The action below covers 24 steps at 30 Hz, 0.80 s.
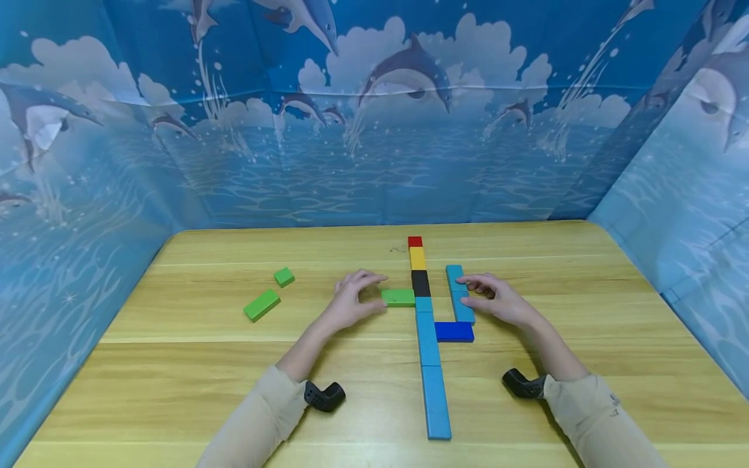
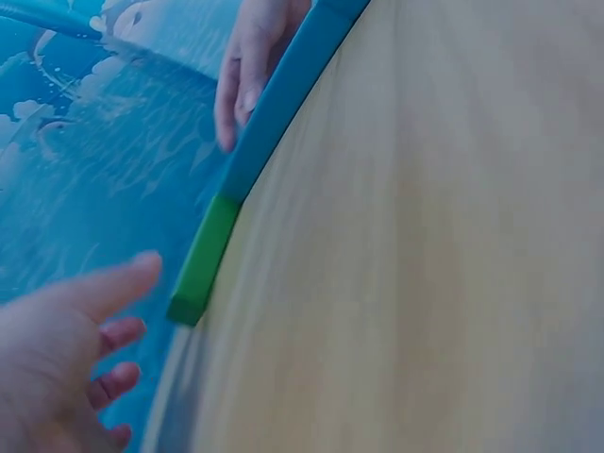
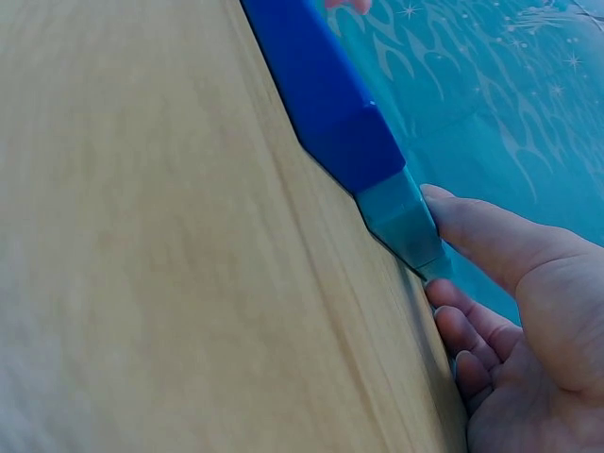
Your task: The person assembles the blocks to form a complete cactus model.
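Observation:
My left hand (image 1: 351, 299) hovers at the left end of a green block (image 1: 398, 298), its thumb and fingers spread apart. The left wrist view shows a gap between that thumb and the green block (image 2: 205, 260). Two light blue blocks (image 1: 461, 296) lie end to end on the right. My right hand (image 1: 497, 299) has its index fingertip by the far one and its thumb tip at the near one. In the right wrist view the thumb rests along the side of a light blue block (image 3: 401, 219). A dark blue block (image 1: 454, 332) lies just below that pair.
A long column runs up the wooden table (image 1: 193, 390): light blue blocks (image 1: 432, 364), then a black block (image 1: 420, 283), a yellow block (image 1: 417, 258) and a red block (image 1: 415, 241). Off to the left lie a green block (image 1: 262, 305) and a small green cube (image 1: 284, 277). A dolphin-print curtain (image 1: 351, 162) surrounds the table.

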{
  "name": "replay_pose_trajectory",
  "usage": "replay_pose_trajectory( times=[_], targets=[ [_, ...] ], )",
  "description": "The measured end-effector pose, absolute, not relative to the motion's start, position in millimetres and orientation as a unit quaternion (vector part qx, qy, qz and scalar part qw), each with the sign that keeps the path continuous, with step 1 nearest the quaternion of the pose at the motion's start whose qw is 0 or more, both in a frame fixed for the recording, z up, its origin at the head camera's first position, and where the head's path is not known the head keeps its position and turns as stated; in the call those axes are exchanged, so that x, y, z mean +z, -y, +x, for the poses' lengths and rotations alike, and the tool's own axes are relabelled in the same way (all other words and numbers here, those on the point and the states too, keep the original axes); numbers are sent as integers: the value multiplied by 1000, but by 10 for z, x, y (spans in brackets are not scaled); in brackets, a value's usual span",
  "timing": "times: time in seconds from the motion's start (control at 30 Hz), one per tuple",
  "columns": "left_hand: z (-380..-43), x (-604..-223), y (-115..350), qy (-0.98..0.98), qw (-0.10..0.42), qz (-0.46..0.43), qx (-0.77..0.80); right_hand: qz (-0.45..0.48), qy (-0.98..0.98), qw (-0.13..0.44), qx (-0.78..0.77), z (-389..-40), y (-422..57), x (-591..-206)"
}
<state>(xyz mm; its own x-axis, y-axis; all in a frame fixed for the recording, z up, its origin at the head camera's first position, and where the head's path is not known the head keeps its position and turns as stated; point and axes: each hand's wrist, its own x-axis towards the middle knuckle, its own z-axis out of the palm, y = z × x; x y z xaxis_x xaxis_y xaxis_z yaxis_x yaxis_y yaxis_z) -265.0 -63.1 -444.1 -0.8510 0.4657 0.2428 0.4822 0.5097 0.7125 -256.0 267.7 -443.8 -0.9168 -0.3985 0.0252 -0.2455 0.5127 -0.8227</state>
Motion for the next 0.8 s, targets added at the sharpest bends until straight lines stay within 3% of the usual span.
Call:
replay_pose_trajectory(
  times=[0.37,0.8],
  targets=[
    [-2583,-4156,1412,886,31,-226,-403,-183,-866,87,-457,-2552,-2663,-4410],
    [-2475,-4268,2588,908,-30,-178,-379,-182,-860,94,-466,-2545,-2656,-4399]
  ],
)
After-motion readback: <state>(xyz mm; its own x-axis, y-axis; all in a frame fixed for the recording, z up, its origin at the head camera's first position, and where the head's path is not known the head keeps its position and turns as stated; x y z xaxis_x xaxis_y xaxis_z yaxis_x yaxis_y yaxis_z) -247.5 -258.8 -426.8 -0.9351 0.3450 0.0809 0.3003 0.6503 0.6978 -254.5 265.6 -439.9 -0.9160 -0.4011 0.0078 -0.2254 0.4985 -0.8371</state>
